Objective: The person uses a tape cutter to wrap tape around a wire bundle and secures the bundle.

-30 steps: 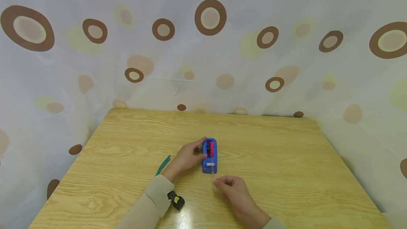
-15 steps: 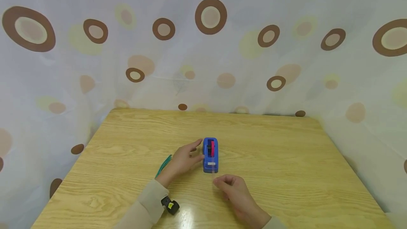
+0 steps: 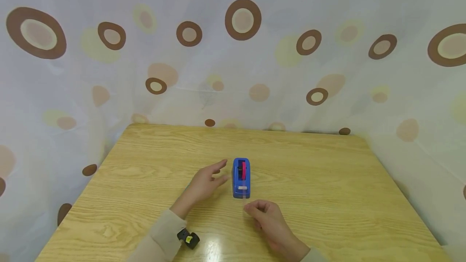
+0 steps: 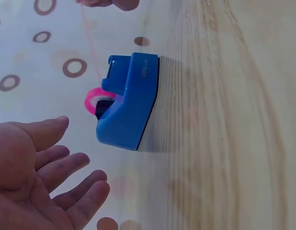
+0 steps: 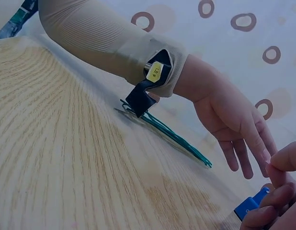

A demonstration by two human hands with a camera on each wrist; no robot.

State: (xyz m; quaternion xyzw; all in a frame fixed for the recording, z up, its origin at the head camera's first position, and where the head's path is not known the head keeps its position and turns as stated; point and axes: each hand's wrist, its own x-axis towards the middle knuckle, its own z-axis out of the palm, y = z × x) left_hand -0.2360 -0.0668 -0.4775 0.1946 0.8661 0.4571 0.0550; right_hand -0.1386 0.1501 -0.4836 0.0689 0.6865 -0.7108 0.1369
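Note:
A blue tape dispenser (image 3: 241,178) with a pink roll of tape (image 4: 94,99) stands on the table in front of both hands. From the roll a clear pinkish strip of tape (image 4: 90,40) stretches out past the cutter. My right hand (image 3: 268,221) pinches the strip's end between thumb and forefinger, just on the near side of the dispenser. My left hand (image 3: 202,183) is apart from the dispenser, to its left, with fingers spread and nothing in them. In the right wrist view, my right fingers partly cover the dispenser (image 5: 251,203).
A bundle of thin green sticks or wires (image 5: 172,132) lies on the wooden table (image 3: 309,173) under the left forearm, mostly hidden in the head view. Behind the table hangs a pale curtain (image 3: 276,72) with brown circles.
My left hand has let go of the dispenser's left side and drawn back leftward and toward me. The right hand stays in place with the tape end.

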